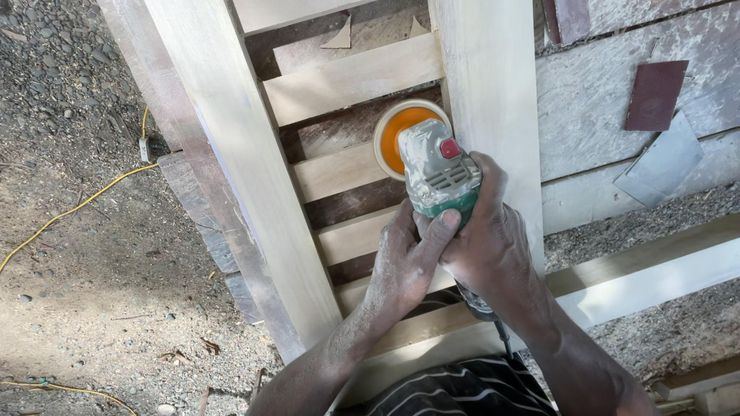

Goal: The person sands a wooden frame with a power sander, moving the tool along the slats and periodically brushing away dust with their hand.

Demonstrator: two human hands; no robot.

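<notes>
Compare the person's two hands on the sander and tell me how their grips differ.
The right hand wraps the sander body from the side, fingers curling over its top; the left hand sits lower, behind the green housing, with its thumb pressed against it. The right hand covers the rear of the tool where the cord exits; the left hand lies over the wooden slats. Both are dusted with sawdust.

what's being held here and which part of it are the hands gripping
A green sander with an orange disc. Both the left hand and right hand wrap its body, behind the head.
</notes>
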